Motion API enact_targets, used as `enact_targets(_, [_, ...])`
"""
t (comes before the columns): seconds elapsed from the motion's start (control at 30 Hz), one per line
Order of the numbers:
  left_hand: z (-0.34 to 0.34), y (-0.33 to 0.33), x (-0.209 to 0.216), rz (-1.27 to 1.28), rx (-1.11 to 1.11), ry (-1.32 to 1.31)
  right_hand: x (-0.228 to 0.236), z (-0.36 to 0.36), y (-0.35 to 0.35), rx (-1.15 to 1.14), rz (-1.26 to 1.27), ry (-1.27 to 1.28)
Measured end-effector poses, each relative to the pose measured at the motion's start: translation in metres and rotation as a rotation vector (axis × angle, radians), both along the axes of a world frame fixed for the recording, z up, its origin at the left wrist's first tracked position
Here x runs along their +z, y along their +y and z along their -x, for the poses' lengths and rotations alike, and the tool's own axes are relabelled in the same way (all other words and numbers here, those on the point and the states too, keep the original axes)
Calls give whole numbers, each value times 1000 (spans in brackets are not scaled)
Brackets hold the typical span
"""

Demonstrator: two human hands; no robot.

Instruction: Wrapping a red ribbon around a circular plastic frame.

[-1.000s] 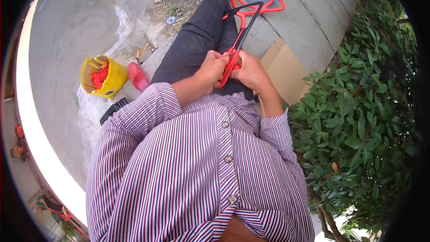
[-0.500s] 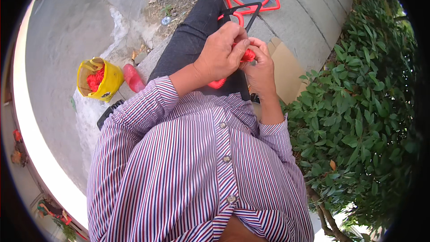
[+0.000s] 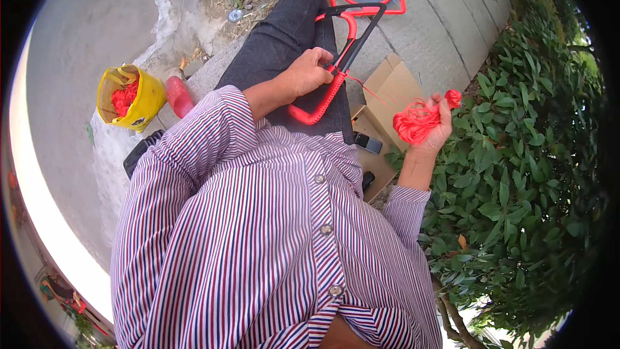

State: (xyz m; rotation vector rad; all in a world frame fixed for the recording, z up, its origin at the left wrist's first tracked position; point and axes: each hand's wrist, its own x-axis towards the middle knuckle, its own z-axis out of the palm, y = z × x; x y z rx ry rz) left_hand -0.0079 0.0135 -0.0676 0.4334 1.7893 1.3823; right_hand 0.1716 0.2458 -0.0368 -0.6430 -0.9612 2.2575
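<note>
Across my dark-trousered lap lies a black and red tubular frame, bent at its corners. One of its bars is wrapped in tight turns of red cord. My left hand grips this frame at the end of the wrapping, thumb and fingers closed on it. Held out to the right, my right hand is closed around a loose bundle of red cord, a small knot of it sticking out past the fingers. A thin strand runs from the bundle to the wrapped bar.
An open cardboard box sits right of my lap, with a dark phone-like device in it. To the left stand a yellow bucket of red cord and a pinkish-red shoe. A red frame with a round opening lies ahead. Leafy bushes border the right.
My hands were together at the frame and have parted. The right hand has swung out to the right with the cord bundle, drawing the strand out; the left hand is lower on the frame.
</note>
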Motion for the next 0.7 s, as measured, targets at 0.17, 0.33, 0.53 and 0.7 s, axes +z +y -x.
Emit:
enact_targets(0.17, [-3,13,-11,-27,56,-236,-15,43,-83,496,-122,-298])
enact_targets(0.33, [-2,15,-20,-128,124,-374,-18,55,-73,401,-69,-297])
enact_targets(0.53, [6,14,-36,-182,138,-481,-5,22,-86,486,-275,-381])
enact_targets(0.7, [4,10,-18,-220,133,-602,-28,4,-101,400,-308,-352])
